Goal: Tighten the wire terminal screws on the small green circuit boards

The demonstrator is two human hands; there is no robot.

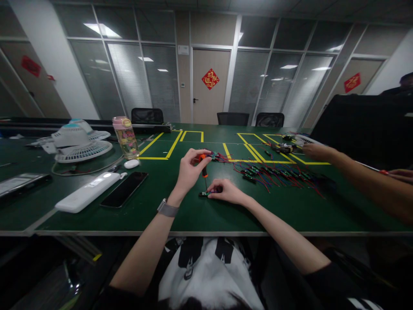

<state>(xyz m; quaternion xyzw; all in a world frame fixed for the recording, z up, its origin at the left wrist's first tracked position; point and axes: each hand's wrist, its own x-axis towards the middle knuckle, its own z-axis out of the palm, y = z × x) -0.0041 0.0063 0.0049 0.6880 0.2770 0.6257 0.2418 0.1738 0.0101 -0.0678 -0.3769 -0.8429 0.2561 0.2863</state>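
Note:
My left hand is closed around the orange and black handle of a screwdriver, held upright. Its thin shaft runs down to a small green and black circuit board lying on the table. With thumb and fingertips, my right hand pinches the right end of that board. The screwdriver's tip meets the board near those fingers; the exact spot is too small to make out. Just beyond my left hand lie more small boards with red wires. To the right, several wired boards form a row.
A phone, a white oblong device, a white case, a drink bottle and fans stand left on the green table. Another person's arm reaches in from the right, near tools. Yellow tape marks the far side.

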